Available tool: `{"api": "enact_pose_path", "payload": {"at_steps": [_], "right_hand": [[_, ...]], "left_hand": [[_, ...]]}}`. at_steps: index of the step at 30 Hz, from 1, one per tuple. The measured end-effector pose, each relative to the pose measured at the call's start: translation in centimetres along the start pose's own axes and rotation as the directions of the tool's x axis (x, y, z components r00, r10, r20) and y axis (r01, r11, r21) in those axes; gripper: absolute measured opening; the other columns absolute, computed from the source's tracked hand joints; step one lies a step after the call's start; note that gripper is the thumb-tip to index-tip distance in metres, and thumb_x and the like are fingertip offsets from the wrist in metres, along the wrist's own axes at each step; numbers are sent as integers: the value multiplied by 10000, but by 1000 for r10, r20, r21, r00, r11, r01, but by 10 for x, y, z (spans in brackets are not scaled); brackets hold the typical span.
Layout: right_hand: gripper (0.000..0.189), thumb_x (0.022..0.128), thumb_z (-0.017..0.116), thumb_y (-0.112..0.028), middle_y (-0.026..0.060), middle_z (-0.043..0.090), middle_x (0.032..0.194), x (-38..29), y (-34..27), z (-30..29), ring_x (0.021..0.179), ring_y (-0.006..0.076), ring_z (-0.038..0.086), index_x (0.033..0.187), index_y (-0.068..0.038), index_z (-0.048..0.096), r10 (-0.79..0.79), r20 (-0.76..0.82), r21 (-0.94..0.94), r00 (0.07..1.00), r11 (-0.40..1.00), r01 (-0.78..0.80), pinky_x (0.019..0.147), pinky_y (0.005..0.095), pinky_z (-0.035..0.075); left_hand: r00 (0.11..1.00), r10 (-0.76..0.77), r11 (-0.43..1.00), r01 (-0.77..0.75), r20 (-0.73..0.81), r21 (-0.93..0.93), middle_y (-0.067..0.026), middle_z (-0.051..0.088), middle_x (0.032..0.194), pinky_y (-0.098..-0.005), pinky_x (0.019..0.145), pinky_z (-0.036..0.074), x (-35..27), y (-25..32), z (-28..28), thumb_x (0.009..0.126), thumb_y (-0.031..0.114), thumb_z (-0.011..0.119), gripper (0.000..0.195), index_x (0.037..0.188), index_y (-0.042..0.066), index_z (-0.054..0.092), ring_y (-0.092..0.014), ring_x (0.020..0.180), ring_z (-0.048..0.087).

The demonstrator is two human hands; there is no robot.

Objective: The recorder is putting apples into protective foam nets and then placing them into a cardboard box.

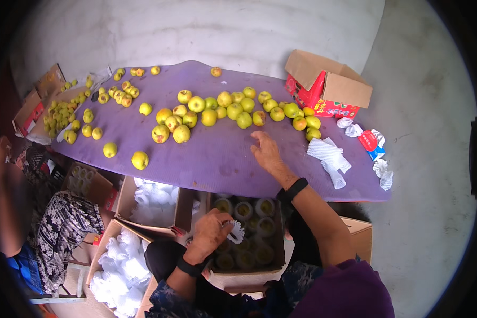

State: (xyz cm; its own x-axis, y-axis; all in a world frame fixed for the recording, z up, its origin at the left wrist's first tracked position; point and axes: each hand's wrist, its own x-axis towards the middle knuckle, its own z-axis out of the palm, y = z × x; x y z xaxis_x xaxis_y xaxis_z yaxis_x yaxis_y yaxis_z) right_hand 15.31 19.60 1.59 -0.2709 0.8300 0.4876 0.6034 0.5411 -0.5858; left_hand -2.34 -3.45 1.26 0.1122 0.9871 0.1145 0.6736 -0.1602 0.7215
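Note:
My left hand (211,233) pinches a white foam net sleeve (235,232) above an open cardboard box (280,242). Inside that box, several sleeved apples (266,227) sit in rows. My right hand (267,152) is stretched over the purple-covered table (222,167), palm down, fingers a little apart and nothing seen in them. Just beyond its fingertips are a green apple (244,120) and a yellow apple with brown blemishes (258,118). They belong to a loose band of yellow-green apples (224,99) across the table's middle.
White foam sleeves fill two cartons, one upper (153,200) and one lower (121,274). Flattened sleeves (330,155) and a red-and-blue packet (369,144) lie at right, below a red carton (322,89). Another person's arm (4,198) is at far left, near heaped apples (59,115).

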Motion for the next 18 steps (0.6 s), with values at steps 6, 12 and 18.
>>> {"api": "enact_pose_path", "payload": {"at_steps": [6, 12, 18], "right_hand": [[541, 736, 623, -57, 196, 392, 1330, 39, -7, 16, 1198, 370, 427, 1252, -118, 473, 92, 126, -244, 988, 968, -59, 953, 450, 408], [459, 769, 562, -36, 228, 449, 1179, 72, 29, 48, 1122, 391, 445, 1215, -140, 529, -268, 38, -570, 963, 785, 242, 892, 440, 441], [321, 778, 539, -75, 213, 511, 1078, 90, 44, 62, 1032, 361, 501, 1090, -123, 597, -318, 70, -574, 946, 762, 299, 850, 410, 455]], "left_hand": [[999, -46, 997, 46, 5, 60, -132, 606, 799, -415, 668, 474, 6, 5, 0, 769, 216, 650, 136, 821, 90, 653, -331, 761, 602], [997, -73, 995, 71, 21, 69, -106, 609, 790, -390, 663, 480, 12, 5, 6, 780, 253, 664, 169, 843, 97, 651, -309, 751, 606], [995, -86, 995, 84, 44, 44, -95, 608, 787, -385, 653, 483, 18, 5, 6, 780, 255, 661, 171, 845, 97, 650, -306, 751, 607]]}}
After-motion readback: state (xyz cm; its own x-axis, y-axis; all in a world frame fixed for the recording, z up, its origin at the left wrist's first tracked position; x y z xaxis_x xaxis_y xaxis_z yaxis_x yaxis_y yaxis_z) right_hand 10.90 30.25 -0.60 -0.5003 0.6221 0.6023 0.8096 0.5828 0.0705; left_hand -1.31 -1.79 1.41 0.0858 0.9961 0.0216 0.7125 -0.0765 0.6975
